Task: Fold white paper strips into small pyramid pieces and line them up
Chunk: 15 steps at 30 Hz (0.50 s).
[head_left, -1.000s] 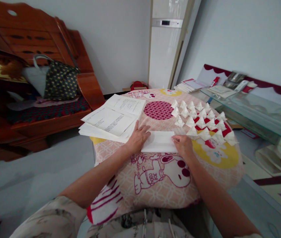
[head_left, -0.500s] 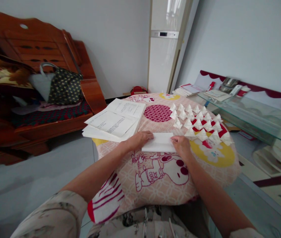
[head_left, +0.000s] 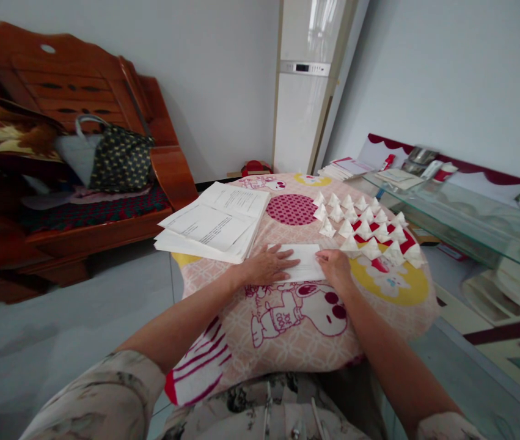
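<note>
A folded white sheet of paper [head_left: 304, 256] lies on the cartoon-printed cloth [head_left: 296, 330] that covers a round table. My left hand [head_left: 266, 267] rests flat on the sheet's left half with its fingers spread. My right hand [head_left: 335, 267] pinches the sheet's right edge with curled fingers. Just beyond the right hand, several small white folded paper pieces [head_left: 369, 229] stand in rows on the cloth.
A stack of printed sheets [head_left: 214, 223] lies at the table's left edge. A glass-topped cabinet [head_left: 470, 214] with papers and tins runs along the right. A wooden bench [head_left: 71, 177] with a dotted bag [head_left: 115, 159] stands left. A tall white unit [head_left: 303, 85] fills the corner.
My left hand slid right from the sheet's left edge onto the paper and flattened out. The right hand stayed at the right edge. The view shifted slightly.
</note>
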{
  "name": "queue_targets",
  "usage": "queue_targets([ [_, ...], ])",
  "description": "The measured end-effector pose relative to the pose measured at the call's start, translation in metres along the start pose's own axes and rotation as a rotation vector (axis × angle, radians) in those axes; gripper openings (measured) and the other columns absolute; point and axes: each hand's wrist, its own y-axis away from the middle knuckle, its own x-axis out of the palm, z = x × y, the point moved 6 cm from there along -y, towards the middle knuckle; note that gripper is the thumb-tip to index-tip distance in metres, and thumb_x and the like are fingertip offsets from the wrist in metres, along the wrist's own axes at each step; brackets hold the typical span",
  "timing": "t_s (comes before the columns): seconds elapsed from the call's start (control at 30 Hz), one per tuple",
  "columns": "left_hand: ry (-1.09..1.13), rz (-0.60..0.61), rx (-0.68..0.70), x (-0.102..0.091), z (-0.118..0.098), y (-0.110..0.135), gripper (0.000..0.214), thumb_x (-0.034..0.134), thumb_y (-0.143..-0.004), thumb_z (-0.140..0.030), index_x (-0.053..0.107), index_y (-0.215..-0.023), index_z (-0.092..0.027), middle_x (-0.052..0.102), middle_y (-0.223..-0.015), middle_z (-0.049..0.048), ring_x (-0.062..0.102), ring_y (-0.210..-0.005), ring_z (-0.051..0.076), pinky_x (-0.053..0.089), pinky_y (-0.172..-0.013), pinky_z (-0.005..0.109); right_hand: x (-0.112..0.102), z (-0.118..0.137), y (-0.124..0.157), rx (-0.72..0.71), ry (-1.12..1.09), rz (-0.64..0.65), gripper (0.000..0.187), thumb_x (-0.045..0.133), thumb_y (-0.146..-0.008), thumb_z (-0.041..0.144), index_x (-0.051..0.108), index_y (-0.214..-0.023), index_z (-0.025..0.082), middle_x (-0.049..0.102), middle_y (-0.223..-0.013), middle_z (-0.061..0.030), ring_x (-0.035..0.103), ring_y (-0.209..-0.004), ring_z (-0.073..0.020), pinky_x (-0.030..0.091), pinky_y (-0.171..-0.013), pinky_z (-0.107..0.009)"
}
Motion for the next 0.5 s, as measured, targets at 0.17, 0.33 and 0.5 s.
queue_targets([
  [0.17,-0.009,0.023,-0.010,0.002,-0.002,0.001,0.052,0.046,-0.098,-0.045,0.042,-0.149,-0.037,0.036,-0.160,0.0086,0.028,-0.146,0.042,0.023,-0.112,0.064,-0.009,-0.006,-0.001,0.057,-0.021,-0.060,0.029,0.058,-0.083,0.019,0.079,-0.103,0.014,0.078,-0.099,-0.0115,0.071,-0.089,-0.0214,0.049,-0.081,-0.027],
  [0.33,0.006,0.038,-0.010,0.004,-0.001,0.001,0.055,0.044,-0.098,-0.049,0.039,-0.151,-0.036,0.032,-0.161,0.0091,0.024,-0.147,0.045,0.020,-0.111,0.070,-0.036,0.017,0.010,-0.036,-0.062,-0.284,0.028,0.051,-0.087,0.020,0.078,-0.091,0.013,0.076,-0.088,-0.0104,0.067,-0.080,-0.0198,0.047,-0.077,-0.027],
  [0.5,-0.013,0.055,-0.014,0.004,-0.003,0.002,0.055,0.043,-0.098,-0.046,0.038,-0.151,-0.035,0.028,-0.162,0.0105,0.021,-0.148,0.046,0.017,-0.111,0.072,-0.008,0.060,0.024,-0.172,-0.288,0.118,0.019,0.057,-0.081,0.016,0.076,-0.077,0.016,0.071,-0.066,-0.0024,0.063,-0.063,-0.0151,0.046,-0.064,-0.022],
])
